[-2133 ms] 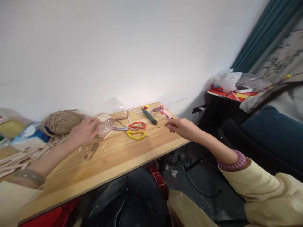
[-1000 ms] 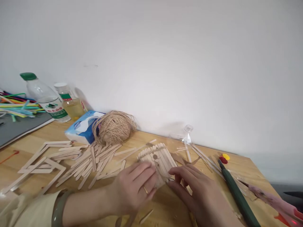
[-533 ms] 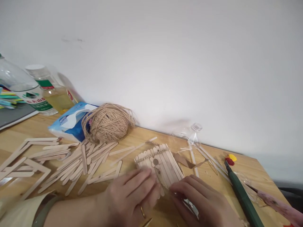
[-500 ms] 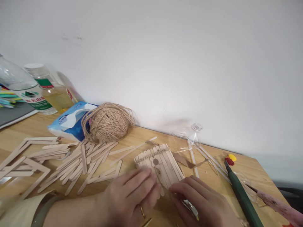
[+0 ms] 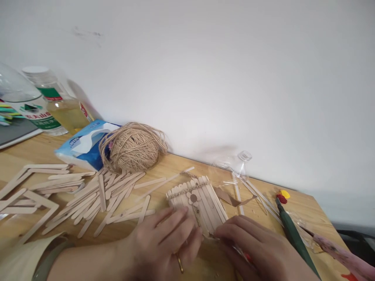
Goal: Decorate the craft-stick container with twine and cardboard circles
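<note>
A small panel of craft sticks [image 5: 209, 208] lies on the table, with twine across its upper end and a stick-end flower [image 5: 193, 198] with a brown centre. Over its lower left part is my left hand [image 5: 168, 238], fingers curled and closed on the panel's edge; they hide that corner. My right hand [image 5: 252, 242] is closed at the lower right corner, its fingertips pinching a bit of twine [image 5: 208, 235] along the bottom edge. Something clear with a red spot shows under my right palm, mostly hidden.
Loose craft sticks [image 5: 96, 203] spread over the left side. Behind them are a ball of twine [image 5: 134, 148], a tissue pack [image 5: 82, 146] and bottles [image 5: 66, 111]. A cut clear bottle top [image 5: 242, 164] lies near the wall. At right are a green pen-like tool [image 5: 294, 232] and a pink-handled tool [image 5: 334, 249].
Both hands have shifted slightly at the panel's lower edge, my right fingertips closer to its bottom corner. Twine along that edge now shows more clearly. The view has tilted a little.
</note>
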The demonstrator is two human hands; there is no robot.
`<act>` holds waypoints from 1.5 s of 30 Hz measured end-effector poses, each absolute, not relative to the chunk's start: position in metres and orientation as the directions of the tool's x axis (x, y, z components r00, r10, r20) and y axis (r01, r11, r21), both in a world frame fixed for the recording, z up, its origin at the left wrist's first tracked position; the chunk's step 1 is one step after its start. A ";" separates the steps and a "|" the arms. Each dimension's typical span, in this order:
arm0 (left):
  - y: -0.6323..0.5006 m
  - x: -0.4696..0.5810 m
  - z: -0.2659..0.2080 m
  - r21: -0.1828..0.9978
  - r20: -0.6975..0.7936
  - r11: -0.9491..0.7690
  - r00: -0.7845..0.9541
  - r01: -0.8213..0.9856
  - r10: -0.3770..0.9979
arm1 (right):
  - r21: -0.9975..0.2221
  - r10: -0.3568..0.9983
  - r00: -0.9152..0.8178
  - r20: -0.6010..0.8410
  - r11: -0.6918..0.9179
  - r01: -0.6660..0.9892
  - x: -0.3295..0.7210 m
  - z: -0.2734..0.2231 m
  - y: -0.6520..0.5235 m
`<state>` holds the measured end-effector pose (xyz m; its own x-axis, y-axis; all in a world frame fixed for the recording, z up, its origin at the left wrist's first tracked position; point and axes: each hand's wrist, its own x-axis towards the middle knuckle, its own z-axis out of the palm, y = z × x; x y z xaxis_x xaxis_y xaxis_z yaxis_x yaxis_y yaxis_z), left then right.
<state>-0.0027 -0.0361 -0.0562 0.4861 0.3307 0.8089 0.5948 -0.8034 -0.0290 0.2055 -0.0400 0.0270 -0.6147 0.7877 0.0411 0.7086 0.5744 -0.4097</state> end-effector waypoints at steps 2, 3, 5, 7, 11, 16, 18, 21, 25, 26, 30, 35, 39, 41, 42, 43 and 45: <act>-0.037 -0.002 -0.056 -0.013 0.808 -0.808 0.483 0.589 0.339 | -0.424 0.804 -0.594 0.016 0.544 0.724 0.206 0.032 -0.034; -0.037 -0.002 -0.056 -0.013 0.806 -0.809 0.485 0.588 0.340 | -0.438 0.813 -0.582 0.011 0.527 0.728 0.205 0.034 -0.031; -0.037 -0.002 -0.056 -0.021 0.798 -0.812 0.498 0.584 0.338 | -0.480 0.832 -0.554 0.021 0.495 0.725 0.201 0.034 -0.025; -0.037 -0.003 -0.057 -0.034 0.793 -0.815 0.512 0.578 0.330 | -0.522 0.851 -0.523 0.051 0.470 0.712 0.195 0.031 -0.019; -0.038 -0.003 -0.059 -0.008 0.806 -0.811 0.483 0.585 0.341 | -0.535 0.877 -0.472 0.091 0.443 0.720 0.184 0.019 -0.014; -0.040 -0.006 -0.061 -0.042 0.783 -0.814 0.525 0.580 0.334 | -0.503 0.886 -0.451 0.107 0.439 0.745 0.182 0.014 -0.014; -0.041 -0.007 -0.062 -0.037 0.779 -0.816 0.528 0.577 0.339 | -0.495 0.888 -0.445 0.117 0.441 0.749 0.182 0.015 -0.014; -0.041 -0.008 -0.062 -0.056 0.761 -0.825 0.559 0.562 0.329 | -0.487 0.892 -0.432 0.132 0.438 0.756 0.181 0.015 -0.013; -0.041 -0.007 -0.059 -0.079 0.759 -0.828 0.571 0.556 0.311 | -0.475 0.892 -0.432 0.130 0.438 0.763 0.180 0.015 -0.012; -0.041 -0.007 -0.056 -0.077 0.763 -0.826 0.567 0.558 0.311 | -0.474 0.892 -0.435 0.126 0.439 0.763 0.180 0.015 -0.012; -0.039 -0.007 -0.045 -0.092 0.736 -0.836 0.602 0.541 0.309 | -0.467 0.885 -0.450 0.121 0.451 0.760 0.181 0.014 -0.013; -0.038 -0.006 -0.038 -0.102 0.718 -0.828 0.617 0.551 0.322 | -0.425 0.871 -0.465 0.155 0.484 0.765 0.181 0.015 -0.013; -0.038 -0.007 -0.039 -0.080 0.707 -0.832 0.620 0.549 0.341 | -0.380 0.857 -0.489 0.165 0.513 0.770 0.181 0.017 -0.009; -0.039 -0.007 -0.041 -0.072 0.702 -0.839 0.625 0.539 0.341 | -0.365 0.845 -0.505 0.174 0.532 0.764 0.181 0.017 -0.007; -0.040 -0.008 -0.043 -0.067 0.703 -0.845 0.627 0.530 0.337 | -0.361 0.841 -0.511 0.175 0.538 0.762 0.181 0.016 -0.006; -0.040 -0.008 -0.045 -0.060 0.708 -0.850 0.623 0.523 0.333 | -0.358 0.842 -0.513 0.169 0.537 0.764 0.181 0.016 -0.006; -0.041 -0.008 -0.049 -0.060 0.719 -0.857 0.618 0.511 0.318 | -0.355 0.848 -0.502 0.169 0.528 0.772 0.181 0.015 -0.005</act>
